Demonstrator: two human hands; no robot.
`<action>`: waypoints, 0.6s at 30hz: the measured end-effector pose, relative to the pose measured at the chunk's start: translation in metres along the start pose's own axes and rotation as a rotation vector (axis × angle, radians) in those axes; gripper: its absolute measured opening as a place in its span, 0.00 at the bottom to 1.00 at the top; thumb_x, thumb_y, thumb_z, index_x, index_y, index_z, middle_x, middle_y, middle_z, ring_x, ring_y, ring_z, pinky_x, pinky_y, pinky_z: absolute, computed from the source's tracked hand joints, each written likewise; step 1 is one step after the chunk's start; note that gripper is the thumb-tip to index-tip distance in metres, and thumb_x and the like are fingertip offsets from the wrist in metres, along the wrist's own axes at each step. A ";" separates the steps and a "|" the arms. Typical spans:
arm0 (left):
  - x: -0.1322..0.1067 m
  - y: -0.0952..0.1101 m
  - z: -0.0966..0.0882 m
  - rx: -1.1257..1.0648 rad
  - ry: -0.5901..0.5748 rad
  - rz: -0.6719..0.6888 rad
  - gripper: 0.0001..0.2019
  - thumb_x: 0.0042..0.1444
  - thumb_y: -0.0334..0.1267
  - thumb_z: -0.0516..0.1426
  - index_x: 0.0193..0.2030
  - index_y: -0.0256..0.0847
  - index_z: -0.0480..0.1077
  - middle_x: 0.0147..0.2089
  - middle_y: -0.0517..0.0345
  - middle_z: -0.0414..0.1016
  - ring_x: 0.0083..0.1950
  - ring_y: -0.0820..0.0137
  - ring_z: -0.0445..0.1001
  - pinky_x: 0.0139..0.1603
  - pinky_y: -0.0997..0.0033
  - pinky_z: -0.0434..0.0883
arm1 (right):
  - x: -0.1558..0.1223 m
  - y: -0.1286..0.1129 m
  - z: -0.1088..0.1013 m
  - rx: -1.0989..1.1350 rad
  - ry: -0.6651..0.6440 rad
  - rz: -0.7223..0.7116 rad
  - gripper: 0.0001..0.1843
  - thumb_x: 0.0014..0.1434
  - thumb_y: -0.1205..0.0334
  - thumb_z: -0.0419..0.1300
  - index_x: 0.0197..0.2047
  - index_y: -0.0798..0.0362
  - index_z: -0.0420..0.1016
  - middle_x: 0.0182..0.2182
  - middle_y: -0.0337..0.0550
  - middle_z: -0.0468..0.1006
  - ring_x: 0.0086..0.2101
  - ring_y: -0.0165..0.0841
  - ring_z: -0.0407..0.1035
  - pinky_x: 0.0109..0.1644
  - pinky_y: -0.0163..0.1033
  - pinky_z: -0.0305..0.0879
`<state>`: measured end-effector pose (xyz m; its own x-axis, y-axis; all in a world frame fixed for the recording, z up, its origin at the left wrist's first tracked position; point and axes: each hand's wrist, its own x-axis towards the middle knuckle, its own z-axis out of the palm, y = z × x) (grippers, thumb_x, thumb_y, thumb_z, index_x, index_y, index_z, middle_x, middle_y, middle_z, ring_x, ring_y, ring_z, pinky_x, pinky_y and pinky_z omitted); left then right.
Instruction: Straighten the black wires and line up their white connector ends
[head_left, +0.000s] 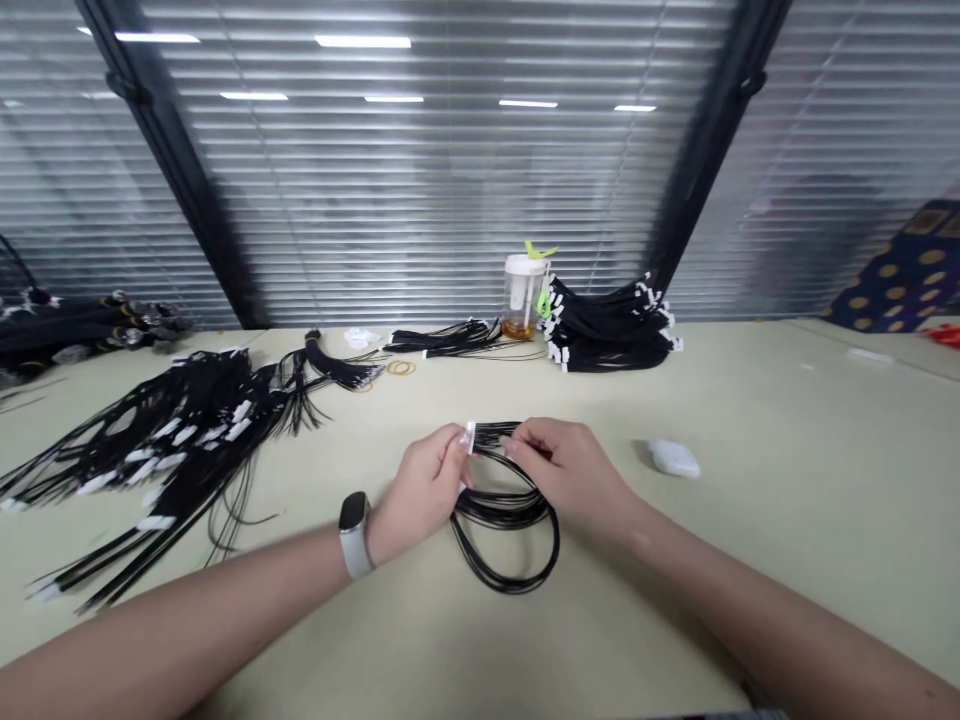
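Observation:
Between my hands, over the middle of the table, is a black cable harness (504,517), its thin wires looped into a coil. My left hand (431,478), with a watch on its wrist, pinches the white connector (471,437) at the harness's upper left end. With thumb and fingers closed, my right hand (568,470) grips the wires a short way right of that connector. The lowest loop hangs below both hands. Part of the coil is hidden behind the fingers of my right hand.
Loose black cables with white connectors (187,430) spread over the left. Along the back lie a flat wire bundle (442,339), rubber bands (401,368), a lidded cup (519,295) and stacked harnesses (611,325). A white case (674,458) sits to the right. Window blinds (450,180) rise behind.

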<state>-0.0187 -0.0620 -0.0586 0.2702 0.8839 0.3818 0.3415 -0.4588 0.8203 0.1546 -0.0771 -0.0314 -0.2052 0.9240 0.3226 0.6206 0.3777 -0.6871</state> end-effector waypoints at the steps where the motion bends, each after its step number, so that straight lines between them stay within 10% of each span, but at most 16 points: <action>1: -0.001 0.001 0.000 0.005 -0.005 0.004 0.18 0.62 0.44 0.43 0.27 0.38 0.62 0.21 0.63 0.64 0.24 0.75 0.63 0.28 0.76 0.60 | -0.001 -0.001 0.000 -0.005 -0.008 -0.014 0.14 0.57 0.59 0.52 0.22 0.54 0.62 0.18 0.33 0.63 0.22 0.24 0.55 0.25 0.32 0.50; 18: -0.004 0.004 0.000 0.050 -0.025 0.040 0.18 0.62 0.42 0.43 0.23 0.39 0.61 0.21 0.63 0.65 0.23 0.75 0.62 0.27 0.76 0.59 | -0.001 0.001 0.000 -0.246 -0.052 -0.274 0.12 0.61 0.64 0.47 0.27 0.54 0.65 0.25 0.39 0.69 0.28 0.28 0.62 0.33 0.35 0.55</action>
<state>-0.0184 -0.0677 -0.0572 0.3071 0.8625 0.4022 0.3745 -0.4981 0.7821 0.1558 -0.0779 -0.0327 -0.4231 0.7946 0.4354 0.6994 0.5919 -0.4006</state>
